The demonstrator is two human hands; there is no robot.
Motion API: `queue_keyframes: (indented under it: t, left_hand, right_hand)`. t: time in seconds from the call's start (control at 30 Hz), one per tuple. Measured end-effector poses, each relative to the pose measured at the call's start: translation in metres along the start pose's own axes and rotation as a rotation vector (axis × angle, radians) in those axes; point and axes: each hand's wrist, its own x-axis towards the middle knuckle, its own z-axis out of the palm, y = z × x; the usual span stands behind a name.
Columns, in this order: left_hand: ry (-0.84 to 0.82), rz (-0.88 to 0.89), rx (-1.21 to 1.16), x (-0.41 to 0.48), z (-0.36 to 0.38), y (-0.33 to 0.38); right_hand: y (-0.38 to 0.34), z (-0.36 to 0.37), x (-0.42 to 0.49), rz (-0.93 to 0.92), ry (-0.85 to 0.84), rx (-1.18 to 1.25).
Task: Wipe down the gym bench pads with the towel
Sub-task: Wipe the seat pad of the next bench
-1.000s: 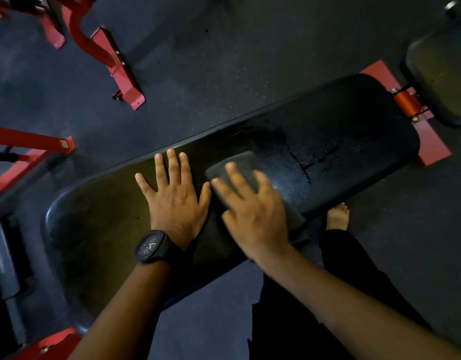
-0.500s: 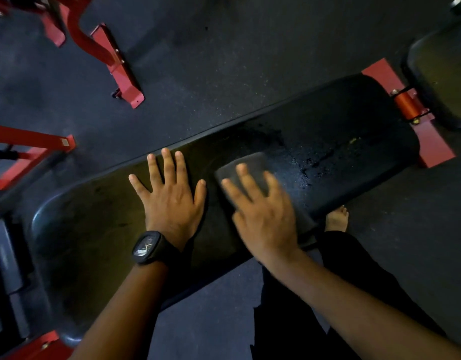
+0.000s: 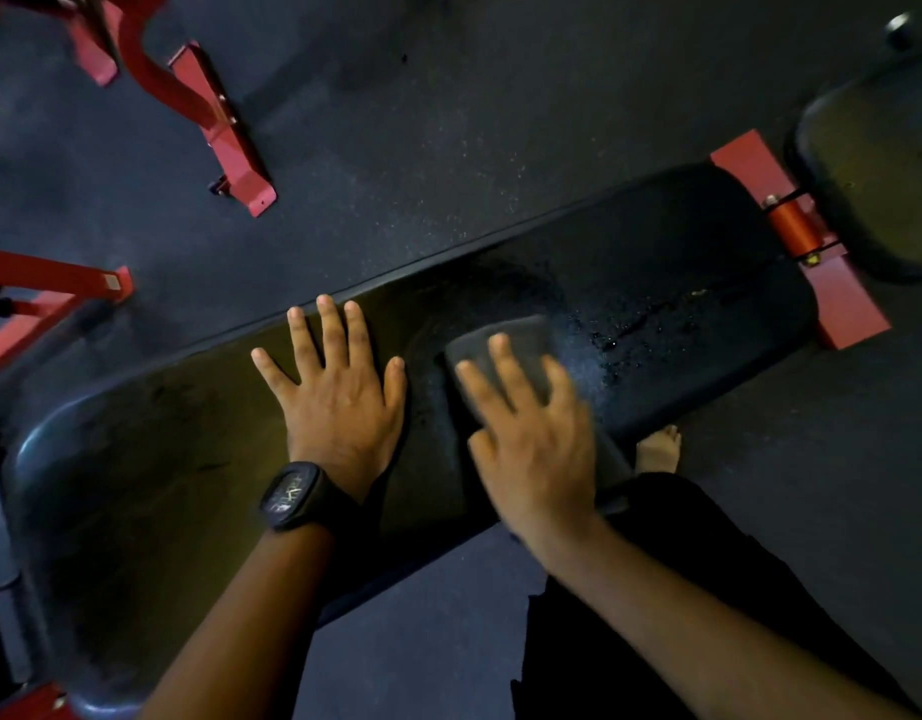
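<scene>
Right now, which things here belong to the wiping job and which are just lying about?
Job: grey towel under the right hand; long bench pad, left hand flat on it; second pad far right.
Lying about: red machine frames; black wristwatch; bare foot.

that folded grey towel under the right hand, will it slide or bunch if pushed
Probably floppy: the folded grey towel lies flat under the right hand. Likely slides easily, since the black bench pad ahead looks wet.
</scene>
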Motion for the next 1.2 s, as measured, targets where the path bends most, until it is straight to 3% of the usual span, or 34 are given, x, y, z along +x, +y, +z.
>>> queue_keyframes:
  t: [0.17,0.27,0.33,0.4,0.53,0.67,0.77,0.93,1.07,1.13,1.2]
  left_hand:
    - [0.000,0.007,0.010,0.005,0.002,0.004]
    - [0.031,0.026,0.013,0.012,0.003,0.010]
    - [0.030,0.032,0.007,0.015,0.003,0.014]
    - [0.031,0.038,0.013,0.016,0.004,0.016]
    - [0.019,0.052,0.041,0.018,0.005,0.021]
    - [0.025,0.067,0.061,0.025,0.004,0.024]
    - [0.044,0.061,0.053,0.026,0.004,0.030]
    - [0.047,0.075,0.048,0.028,0.007,0.037]
    - [0.031,0.080,0.061,0.030,0.010,0.041]
    - [0.039,0.071,0.066,0.030,0.011,0.041]
    - [0.033,0.049,0.071,0.032,0.010,0.043]
  right_hand:
    - [-0.016,0.015,0.089,-0.265,0.024,0.004]
    - [0.032,0.012,0.132,-0.074,-0.036,-0.073]
    - [0.062,0.006,0.118,0.125,-0.014,-0.070]
    - [0.063,0.000,0.076,0.172,0.031,-0.096]
    - [0.006,0.007,0.023,-0.074,0.052,0.035]
    - [0.004,0.012,0.101,-0.212,0.014,0.000]
    - [0.048,0.009,0.133,-0.048,-0.032,-0.056]
    - [0.073,-0.006,0.053,0.233,0.027,-0.057]
    - [0.027,0.004,0.036,-0.053,0.035,0.010]
    - [0.021,0.011,0.075,-0.213,0.028,0.027]
    - [0.041,0.012,0.127,-0.250,-0.030,-0.037]
